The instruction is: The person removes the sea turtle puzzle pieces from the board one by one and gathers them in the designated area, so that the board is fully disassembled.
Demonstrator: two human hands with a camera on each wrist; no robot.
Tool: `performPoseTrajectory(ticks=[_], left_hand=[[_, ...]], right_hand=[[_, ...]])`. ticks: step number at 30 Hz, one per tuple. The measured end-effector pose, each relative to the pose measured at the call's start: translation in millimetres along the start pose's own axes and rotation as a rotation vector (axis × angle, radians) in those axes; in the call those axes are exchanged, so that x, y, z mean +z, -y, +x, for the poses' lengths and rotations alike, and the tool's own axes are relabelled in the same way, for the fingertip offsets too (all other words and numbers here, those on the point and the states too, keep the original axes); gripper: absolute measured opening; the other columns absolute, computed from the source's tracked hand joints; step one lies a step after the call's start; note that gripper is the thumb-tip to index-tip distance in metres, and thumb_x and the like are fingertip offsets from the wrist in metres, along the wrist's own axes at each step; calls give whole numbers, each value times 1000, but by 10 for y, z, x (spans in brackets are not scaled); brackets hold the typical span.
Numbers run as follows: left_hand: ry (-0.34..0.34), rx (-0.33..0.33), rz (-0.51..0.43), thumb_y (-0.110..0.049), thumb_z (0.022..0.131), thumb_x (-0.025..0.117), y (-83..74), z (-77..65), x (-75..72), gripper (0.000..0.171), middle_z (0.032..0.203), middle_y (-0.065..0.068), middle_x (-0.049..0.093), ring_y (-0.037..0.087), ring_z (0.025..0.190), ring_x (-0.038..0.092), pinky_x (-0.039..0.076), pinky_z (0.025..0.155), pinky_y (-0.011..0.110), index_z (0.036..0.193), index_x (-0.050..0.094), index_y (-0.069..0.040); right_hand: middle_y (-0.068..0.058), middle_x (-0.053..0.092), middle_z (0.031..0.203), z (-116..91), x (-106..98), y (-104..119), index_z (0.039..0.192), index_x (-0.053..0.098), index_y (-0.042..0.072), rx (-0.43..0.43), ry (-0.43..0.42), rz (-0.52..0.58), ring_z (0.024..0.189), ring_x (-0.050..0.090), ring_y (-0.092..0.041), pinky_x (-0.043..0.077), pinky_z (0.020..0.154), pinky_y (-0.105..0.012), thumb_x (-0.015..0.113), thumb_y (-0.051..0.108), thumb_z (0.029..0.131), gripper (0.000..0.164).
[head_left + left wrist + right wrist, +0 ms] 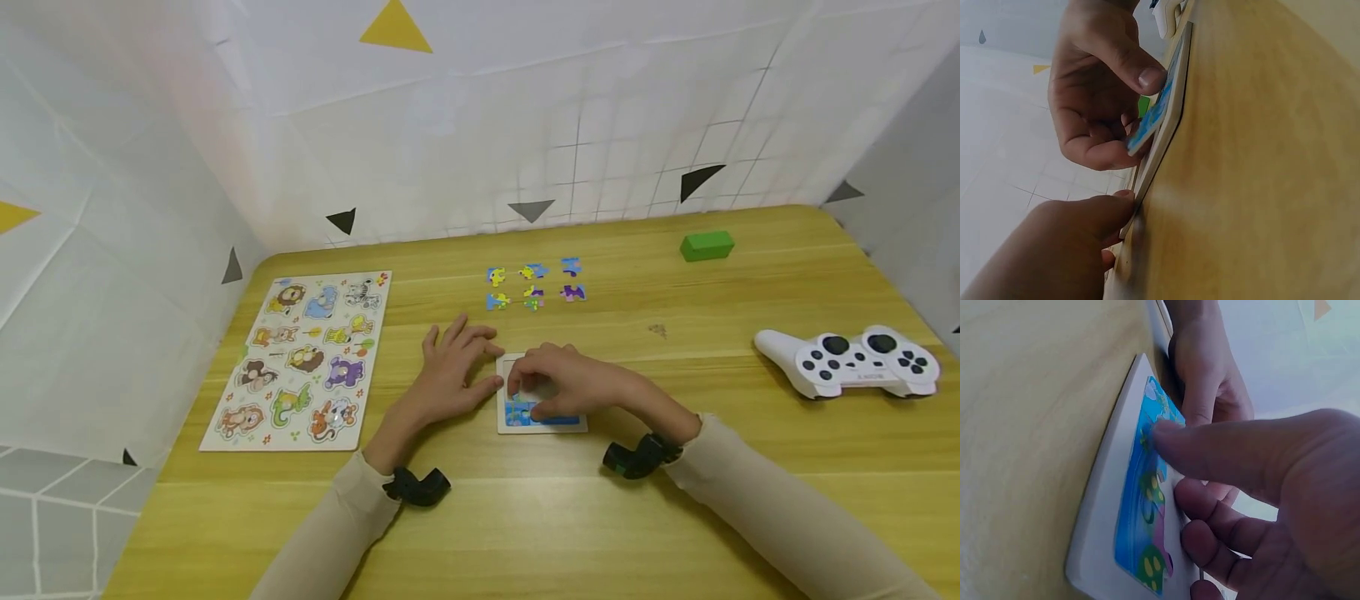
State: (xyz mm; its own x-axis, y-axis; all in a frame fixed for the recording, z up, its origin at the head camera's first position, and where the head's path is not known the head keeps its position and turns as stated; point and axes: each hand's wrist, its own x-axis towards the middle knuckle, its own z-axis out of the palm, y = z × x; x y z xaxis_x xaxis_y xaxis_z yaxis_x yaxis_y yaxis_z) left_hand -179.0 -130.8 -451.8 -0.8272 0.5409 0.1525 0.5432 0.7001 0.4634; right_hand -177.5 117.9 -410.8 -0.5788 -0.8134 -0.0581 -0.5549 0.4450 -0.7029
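A small pale wooden puzzle frame (543, 431) lies on the table, with a row of blue sea-picture pieces (1127, 528) along its near side. Over the frame, my right hand (566, 382) pinches a blue puzzle piece (1147, 125) between thumb and bent fingers. The piece's left end is tipped up from the frame in the left wrist view. My left hand (456, 375) lies at the frame's left side, fingers spread, thumb and index fingertips right at its edge. The right hand hides much of the frame's inside in the head view.
Several loose jigsaw pieces (573, 292) lie in two rows beyond the frame. A board of animal shapes (285, 444) lies at left. To the right are a white game controller (855, 364) and, farther back, a green block (707, 247). White sheeting (450, 150) surrounds the table.
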Motion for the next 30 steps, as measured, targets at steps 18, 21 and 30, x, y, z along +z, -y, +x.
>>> performPoseTrajectory(ticks=[18,21,30], left_hand=[[19,-22,-22,-52,95,63,-13,-1,-5,41,154,1,47,42,157,16,1,118,72,125,63,-24],[39,-31,-16,-55,92,66,-20,5,-21,46,155,0,46,41,157,15,1,118,72,127,63,-25],[79,-52,43,-60,87,70,-7,9,-96,54,155,0,46,38,157,17,7,121,66,127,61,-25]], right_hand=[[0,67,87,31,-51,-36,106,68,16,49,-20,348,77,61,-15,53,68,-25,73,9,94,15],[0,68,87,30,-119,-80,107,70,18,76,-74,339,79,60,-17,51,70,-27,72,11,95,14],[-3,73,85,182,-287,-309,111,71,10,79,-279,204,76,61,-16,48,67,-25,73,8,93,18]])
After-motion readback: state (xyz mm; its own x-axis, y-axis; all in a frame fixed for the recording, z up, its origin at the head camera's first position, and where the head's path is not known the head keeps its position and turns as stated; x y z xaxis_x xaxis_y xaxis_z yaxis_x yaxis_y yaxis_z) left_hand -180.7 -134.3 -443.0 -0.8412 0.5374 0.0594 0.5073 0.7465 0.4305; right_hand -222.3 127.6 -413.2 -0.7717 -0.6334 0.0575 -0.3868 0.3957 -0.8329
